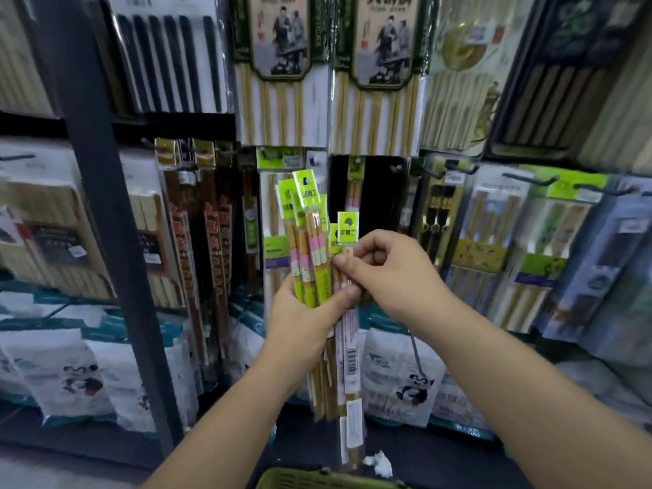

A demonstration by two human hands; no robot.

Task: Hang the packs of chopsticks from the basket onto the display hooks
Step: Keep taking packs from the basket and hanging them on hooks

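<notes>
Chopstick packs, a fanned handful with lime-green header cards, stood upright in my left hand, which was closed around their middles in front of the display. My right hand had its thumb and fingertips pinched on a single pack at the near side of the bunch, just under its header card, with the pack's long tail hanging down toward the basket at the bottom edge of the view.

To do this step well, I judged I should slide that one pack upward and clear of the others before turning it, keeping the pinch close to the header so the punched hole stays steady and visible for the hook. The left hand should grip firmly enough that the neighbours do not ride up with it.

A matching pack already hung in the dark gap just behind the bunch, so that looked like the target spot. Room was tight: hanging goods crowded both sides, black hooks jutted forward to the right, and the grey upright post stood well to the left.
</notes>
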